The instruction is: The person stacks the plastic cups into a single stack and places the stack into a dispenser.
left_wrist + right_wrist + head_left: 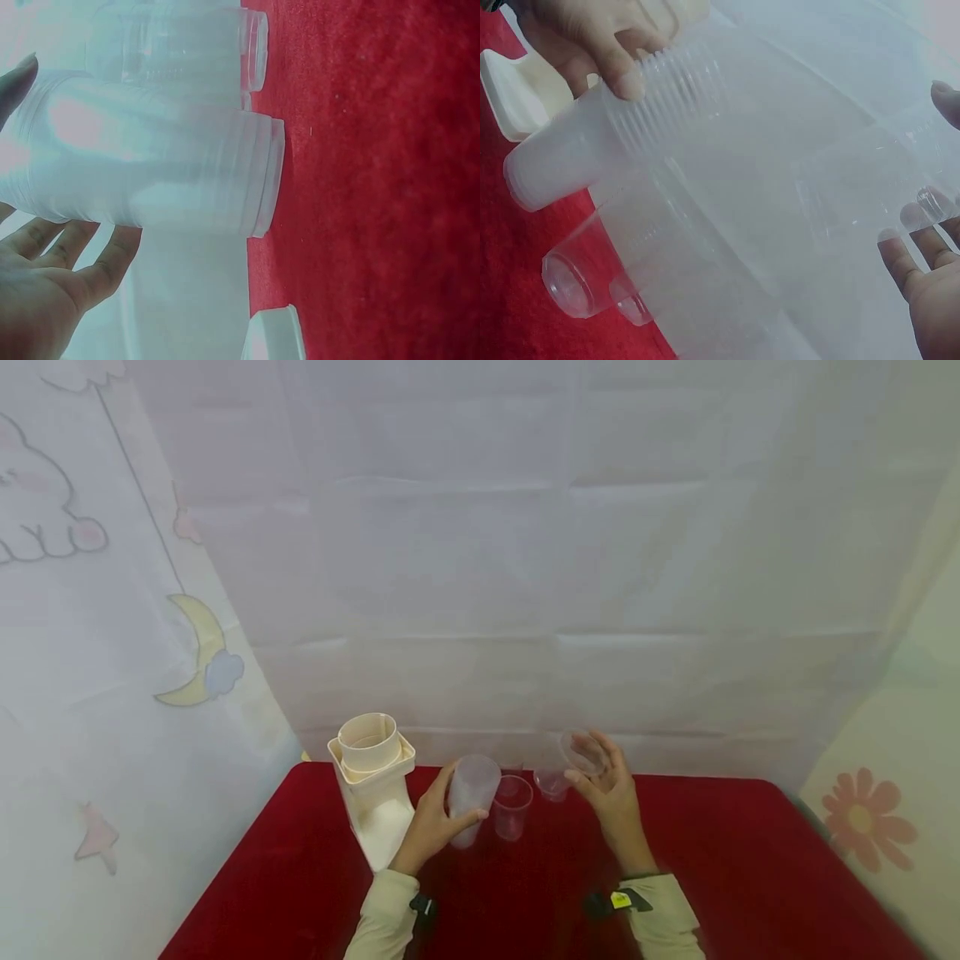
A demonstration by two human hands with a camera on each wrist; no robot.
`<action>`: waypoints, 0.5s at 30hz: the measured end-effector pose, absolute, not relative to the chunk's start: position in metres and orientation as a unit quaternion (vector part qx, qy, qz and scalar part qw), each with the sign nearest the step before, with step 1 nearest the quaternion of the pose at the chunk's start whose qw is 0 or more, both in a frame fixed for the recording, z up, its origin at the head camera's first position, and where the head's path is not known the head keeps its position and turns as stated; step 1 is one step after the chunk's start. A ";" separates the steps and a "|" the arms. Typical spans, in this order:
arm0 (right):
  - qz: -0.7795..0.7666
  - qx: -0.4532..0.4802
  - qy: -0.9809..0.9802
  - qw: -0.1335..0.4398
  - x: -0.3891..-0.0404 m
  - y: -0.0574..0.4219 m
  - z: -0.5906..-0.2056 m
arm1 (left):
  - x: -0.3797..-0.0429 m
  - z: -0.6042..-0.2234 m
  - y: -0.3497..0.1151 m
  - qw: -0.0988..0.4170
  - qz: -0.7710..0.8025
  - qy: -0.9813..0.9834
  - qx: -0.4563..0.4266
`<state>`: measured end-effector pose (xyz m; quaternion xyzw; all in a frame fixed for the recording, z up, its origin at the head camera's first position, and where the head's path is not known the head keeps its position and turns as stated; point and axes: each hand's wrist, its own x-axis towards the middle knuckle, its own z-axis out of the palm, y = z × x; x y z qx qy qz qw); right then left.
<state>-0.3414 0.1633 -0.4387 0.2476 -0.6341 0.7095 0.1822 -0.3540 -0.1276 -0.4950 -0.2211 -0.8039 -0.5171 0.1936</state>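
Left hand (429, 828) grips slightly tilted, translucent plastic cup stack (474, 787); right hand (621, 802), apart rightward, holds single clear plastic cup (579, 752).

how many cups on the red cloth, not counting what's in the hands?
3 visible: a front cup right of the held stack, a rear cup partly hidden behind that front one, and a right-hand cup. More may be hidden.

Left forearm (381, 912) was down around 7 o'clock in the head view, aimed roughly at 1, with the left hand (431, 825) curved into a grip. Right forearm (663, 912) sat near 5, aimed at 11ish, right hand (617, 793) gripping too, just slightly higher.
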 end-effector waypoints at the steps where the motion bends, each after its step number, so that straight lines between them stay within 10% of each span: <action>1: 0.709 0.252 -0.633 0.185 -0.342 0.163 -0.437 | -0.355 -0.494 -0.127 0.193 -0.516 -0.804 -0.222; 15: 0.720 0.270 -0.615 0.174 -0.340 0.158 -0.434 | -0.355 -0.494 -0.126 0.197 -0.522 -0.801 -0.218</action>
